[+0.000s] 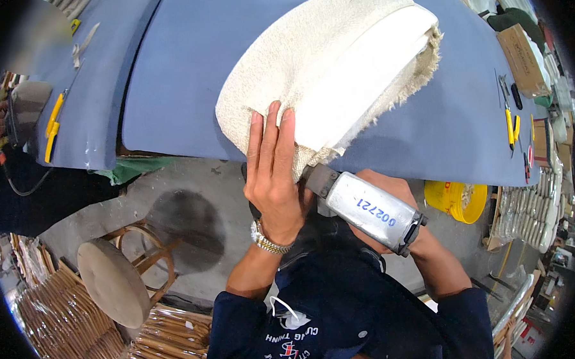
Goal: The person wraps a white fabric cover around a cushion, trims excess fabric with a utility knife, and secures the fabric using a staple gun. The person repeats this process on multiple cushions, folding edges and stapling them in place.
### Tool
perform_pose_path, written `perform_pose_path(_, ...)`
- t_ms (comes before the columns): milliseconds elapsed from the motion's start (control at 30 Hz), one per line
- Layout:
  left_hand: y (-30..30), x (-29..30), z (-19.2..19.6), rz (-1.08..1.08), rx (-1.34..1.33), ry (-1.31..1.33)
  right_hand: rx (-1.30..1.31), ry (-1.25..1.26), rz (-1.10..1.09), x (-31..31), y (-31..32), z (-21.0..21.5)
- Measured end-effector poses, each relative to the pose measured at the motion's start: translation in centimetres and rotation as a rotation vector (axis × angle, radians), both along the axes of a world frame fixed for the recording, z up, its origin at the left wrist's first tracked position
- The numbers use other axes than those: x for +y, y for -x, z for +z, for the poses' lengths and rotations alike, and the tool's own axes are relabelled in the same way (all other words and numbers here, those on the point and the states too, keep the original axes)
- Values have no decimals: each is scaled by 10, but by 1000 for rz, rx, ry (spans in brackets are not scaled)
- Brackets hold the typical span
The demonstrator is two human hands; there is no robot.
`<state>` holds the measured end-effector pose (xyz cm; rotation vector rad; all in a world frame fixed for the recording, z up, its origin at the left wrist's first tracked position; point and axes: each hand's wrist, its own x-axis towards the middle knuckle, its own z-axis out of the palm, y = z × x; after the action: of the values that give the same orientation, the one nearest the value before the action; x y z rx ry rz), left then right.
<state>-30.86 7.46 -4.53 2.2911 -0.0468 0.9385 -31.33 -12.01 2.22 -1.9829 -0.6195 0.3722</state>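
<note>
The person's left hand (273, 174) lies flat, fingers (268, 138) extended and pressed together, on the lower edge of one cream fabric-covered cushion (324, 69). The cushion rests on the blue tabletop (186, 62) and overhangs its near edge toward 6 o'clock. The right hand (390, 191) is wrapped around one metal staple gun (372, 211), nose up under the cushion's fabric edge; its fingers are hidden behind the tool, so their exact pose cannot be told. To do this step well, it seems wise to keep the cloth taut under the left palm and the tool's nose clear of the fingertips. At 8 o'clock stands one round wooden stool (112, 280); at 4 o'clock, one yellow bucket (458, 201). Two yellow-handled cutters (53, 125) lie at 9 o'clock.
</note>
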Motion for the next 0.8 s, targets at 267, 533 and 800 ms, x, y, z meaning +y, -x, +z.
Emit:
perform_pose_path(267,3,19,28,-58,-18,-6,-306,-23,-83,10,11,-1)
perform_pose_path(533,5,32,34,-79,-123,-140,-210,-96,17,-9,11,26)
perform_pose_path(800,-13,43,3,-268,-253,34,-320,-203,1,-3,10,28)
